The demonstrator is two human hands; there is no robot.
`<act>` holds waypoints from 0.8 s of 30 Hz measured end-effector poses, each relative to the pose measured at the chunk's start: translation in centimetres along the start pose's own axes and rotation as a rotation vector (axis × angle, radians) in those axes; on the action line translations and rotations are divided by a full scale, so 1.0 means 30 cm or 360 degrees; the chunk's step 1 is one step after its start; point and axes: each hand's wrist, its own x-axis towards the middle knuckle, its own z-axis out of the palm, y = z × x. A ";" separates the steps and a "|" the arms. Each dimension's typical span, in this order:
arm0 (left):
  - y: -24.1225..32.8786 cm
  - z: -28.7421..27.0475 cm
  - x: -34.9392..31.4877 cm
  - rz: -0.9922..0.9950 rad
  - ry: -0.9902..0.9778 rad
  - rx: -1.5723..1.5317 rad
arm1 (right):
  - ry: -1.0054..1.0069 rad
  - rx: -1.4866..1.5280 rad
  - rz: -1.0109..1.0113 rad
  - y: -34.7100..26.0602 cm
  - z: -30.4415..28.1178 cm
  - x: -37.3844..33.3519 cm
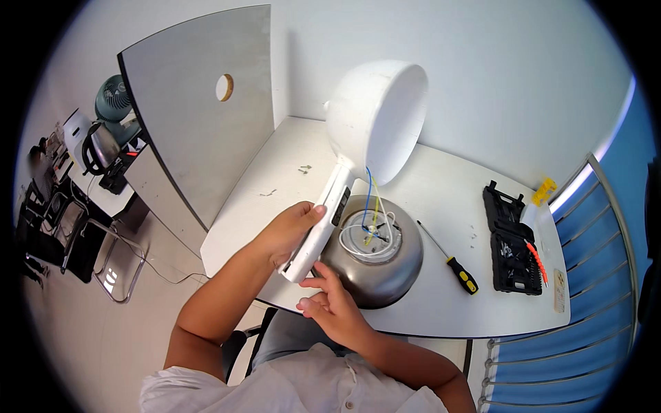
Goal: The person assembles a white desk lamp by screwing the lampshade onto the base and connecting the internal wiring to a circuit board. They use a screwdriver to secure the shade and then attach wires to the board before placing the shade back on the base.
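My left hand [288,234] grips a long white arm [318,237] with a dark panel on its side. The arm slants up to a large white dome shade [365,113], which opens to the right. My right hand [337,306] is at the arm's lower end, index finger touching or nearly touching it, the fingers apart. Beneath the arm on the table sits a brushed metal bowl-shaped base [396,282]. White wires [350,251] coil over its pale round centre plate. A blue wire [369,186] and a yellow-green wire run up from there toward the shade.
Right of the base lie a yellow-black screwdriver [463,275], an open black tool case [506,261] and an orange-red flexible shaft [537,261]. Small screws [305,169] are scattered on the left of the table [241,237]. A grey board [186,131] with a round hole stands on the left.
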 end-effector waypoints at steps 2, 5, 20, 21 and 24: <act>-0.013 0.015 -0.051 0.0098 0.0107 0.0065 | 0.0037 0.0076 0.0065 0.020 0.025 0.014; -0.050 0.040 -0.118 0.0207 0.0123 0.0024 | 0.0161 0.0322 0.0064 0.025 0.047 0.023; -0.161 0.138 -0.212 0.0657 0.0248 0.0419 | 0.0512 0.0119 -0.0383 0.085 0.076 -0.035; -0.156 0.142 -0.217 0.0643 0.0279 0.0479 | 0.0534 0.0113 -0.0413 0.093 0.078 -0.035; -0.166 0.115 -0.216 0.0756 0.0286 0.0591 | 0.0507 0.0334 -0.0331 0.083 0.076 -0.055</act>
